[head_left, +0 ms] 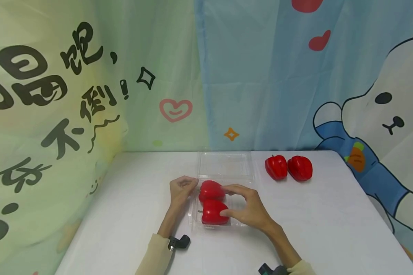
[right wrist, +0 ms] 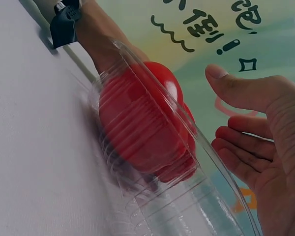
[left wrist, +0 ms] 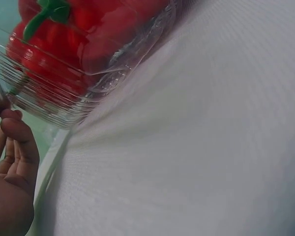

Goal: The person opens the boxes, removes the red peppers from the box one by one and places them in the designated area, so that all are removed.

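Note:
Two red bell peppers, a rear one (head_left: 211, 190) and a front one (head_left: 213, 213), sit side by side in the left part of a clear plastic box (right wrist: 184, 211). The box's clear lid (head_left: 225, 165) is folded back behind it. At the box's rear left edge, my left hand (head_left: 182, 190) pinches the rim between thumb and finger, as the left wrist view shows. My right hand (head_left: 249, 206) is over the right side of the box, thumb and fingers spread beside the peppers. In the right wrist view a gap shows between its fingers (right wrist: 243, 147) and the peppers.
Two more red peppers, one on the left (head_left: 276, 167) and one on the right (head_left: 300, 168), stand together at the back right of the white table (head_left: 330, 225). A printed curtain (head_left: 241, 76) hangs behind the table's back edge.

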`<control>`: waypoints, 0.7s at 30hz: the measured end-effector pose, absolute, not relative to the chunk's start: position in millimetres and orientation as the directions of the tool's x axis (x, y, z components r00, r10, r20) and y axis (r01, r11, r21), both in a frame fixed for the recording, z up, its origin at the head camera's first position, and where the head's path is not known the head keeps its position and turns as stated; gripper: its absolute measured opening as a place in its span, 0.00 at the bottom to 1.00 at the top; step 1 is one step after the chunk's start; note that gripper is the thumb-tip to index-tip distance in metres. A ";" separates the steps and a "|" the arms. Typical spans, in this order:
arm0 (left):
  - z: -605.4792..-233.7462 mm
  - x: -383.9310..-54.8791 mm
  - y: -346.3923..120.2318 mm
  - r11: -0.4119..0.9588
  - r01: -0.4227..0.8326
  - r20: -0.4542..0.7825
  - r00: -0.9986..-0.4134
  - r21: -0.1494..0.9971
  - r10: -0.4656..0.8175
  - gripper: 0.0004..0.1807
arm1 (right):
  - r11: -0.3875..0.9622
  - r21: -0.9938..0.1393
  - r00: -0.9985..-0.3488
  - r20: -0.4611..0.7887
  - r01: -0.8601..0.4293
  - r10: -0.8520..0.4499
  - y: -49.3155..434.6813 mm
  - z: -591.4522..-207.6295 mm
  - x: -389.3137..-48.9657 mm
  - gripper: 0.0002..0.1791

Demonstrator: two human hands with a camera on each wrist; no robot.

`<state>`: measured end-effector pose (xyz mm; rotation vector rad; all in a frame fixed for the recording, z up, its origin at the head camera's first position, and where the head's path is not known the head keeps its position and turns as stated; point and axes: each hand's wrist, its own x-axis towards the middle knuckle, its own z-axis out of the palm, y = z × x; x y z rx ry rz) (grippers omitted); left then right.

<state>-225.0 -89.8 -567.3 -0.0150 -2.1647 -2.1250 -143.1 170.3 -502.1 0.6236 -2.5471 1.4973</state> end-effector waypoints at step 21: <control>-566.5 -225.3 -89.5 0.029 0.072 0.074 -0.994 0.997 -0.078 0.09 | 0.522 -0.737 -0.879 0.211 -0.430 -0.427 153.4 -504.2 -136.6 0.41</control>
